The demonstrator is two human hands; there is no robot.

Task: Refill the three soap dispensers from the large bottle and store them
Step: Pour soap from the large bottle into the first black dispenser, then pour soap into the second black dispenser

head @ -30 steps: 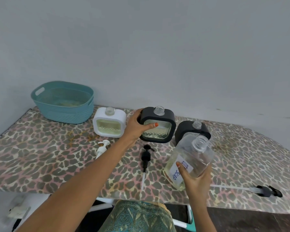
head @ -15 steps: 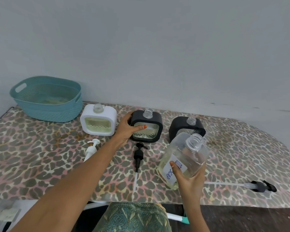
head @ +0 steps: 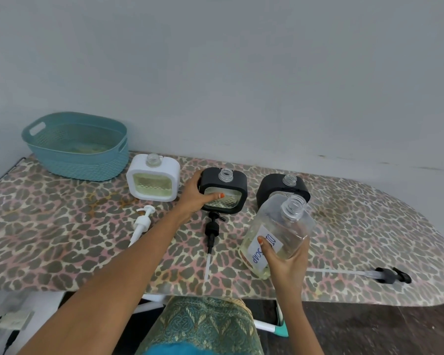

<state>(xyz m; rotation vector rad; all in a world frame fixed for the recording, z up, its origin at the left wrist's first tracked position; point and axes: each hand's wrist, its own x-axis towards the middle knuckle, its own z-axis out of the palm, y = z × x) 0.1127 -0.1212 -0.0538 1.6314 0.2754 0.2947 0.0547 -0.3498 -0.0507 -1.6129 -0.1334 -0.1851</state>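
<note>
A leopard-print board (head: 62,239) carries a teal basket (head: 82,160) at its far left. The right hand (head: 285,262) grasps the open, tilted bottle (head: 287,226) above the board, in front of the right dispenser (head: 274,187). The white dispenser (head: 153,180) stands beside the basket. The left hand (head: 198,198) grips the middle dispenser (head: 231,183), thumb on its window. A white pump (head: 142,224), a black pump (head: 212,229) and a third pump (head: 390,275) lie on the board.

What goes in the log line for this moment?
left hand: grips middle black dispenser | right hand: holds tilted large bottle | stage: not pouring yet
</note>
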